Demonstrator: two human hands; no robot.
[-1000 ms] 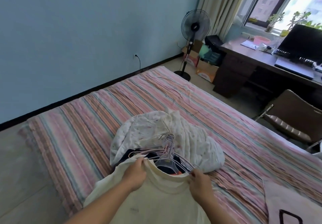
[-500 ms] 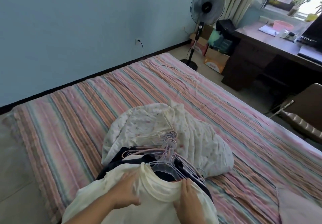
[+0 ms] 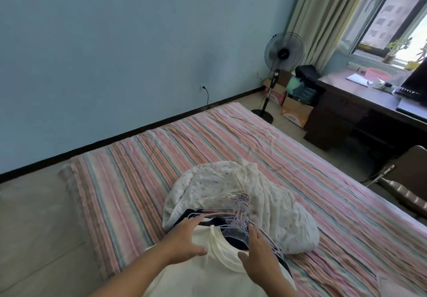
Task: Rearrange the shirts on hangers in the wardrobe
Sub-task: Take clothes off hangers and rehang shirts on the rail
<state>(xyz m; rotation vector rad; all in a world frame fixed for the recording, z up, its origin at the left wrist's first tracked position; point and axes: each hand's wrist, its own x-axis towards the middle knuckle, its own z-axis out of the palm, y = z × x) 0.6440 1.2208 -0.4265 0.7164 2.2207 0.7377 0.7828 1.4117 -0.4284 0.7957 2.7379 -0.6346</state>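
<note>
Lying at the near edge of the striped bed, a cream shirt tops a stack of clothes still on their hangers. Just past its collar, the pink and pale wire hangers bunch together with their hooks crowded in one cluster, and a dark garment shows under them.

The person's left hand rests on the shirt's left shoulder, fingers spread and nearly straight, tips reaching the hanger wires, gripping nothing that I can see. The right hand lies on the right side of the collar, fingers extended and slightly parted, pressing flat rather than closing round anything.

Directly behind the hangers, farther onto the bed, a white floral quilt sits in a rumpled heap, touching the pile.

Beyond the bed's far corner a standing fan stands against the blue wall, with cardboard boxes just beside it. To the right of the bed are a dark desk under the window and a brown chair nearer to me.
</note>
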